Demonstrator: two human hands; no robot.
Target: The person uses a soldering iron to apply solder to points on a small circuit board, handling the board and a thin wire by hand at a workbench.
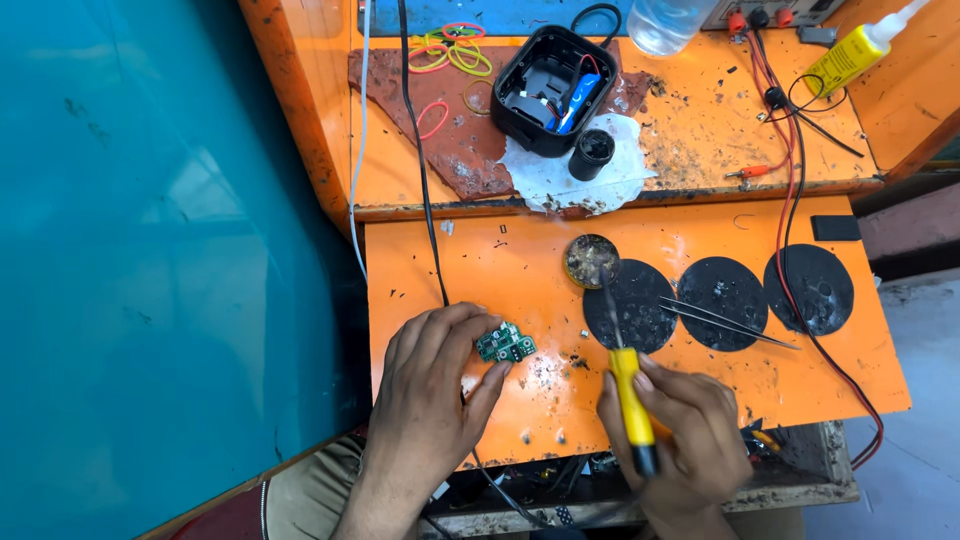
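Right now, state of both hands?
Left hand: closed, pinching the small green circuit board.
Right hand: closed on the yellow-handled soldering iron, tip at the round tin.

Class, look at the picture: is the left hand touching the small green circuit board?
Touching. The head view shows the left hand pinching the circuit board at its edge between fingertips and thumb, with no gap, just above the orange table.

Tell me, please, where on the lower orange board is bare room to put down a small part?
Bare patches: the orange board between the black cable and the round tin, and its front right corner below the black discs. Crowded: near the left hand holding the green circuit board, the right hand with the yellow-handled tool, and the tweezers.
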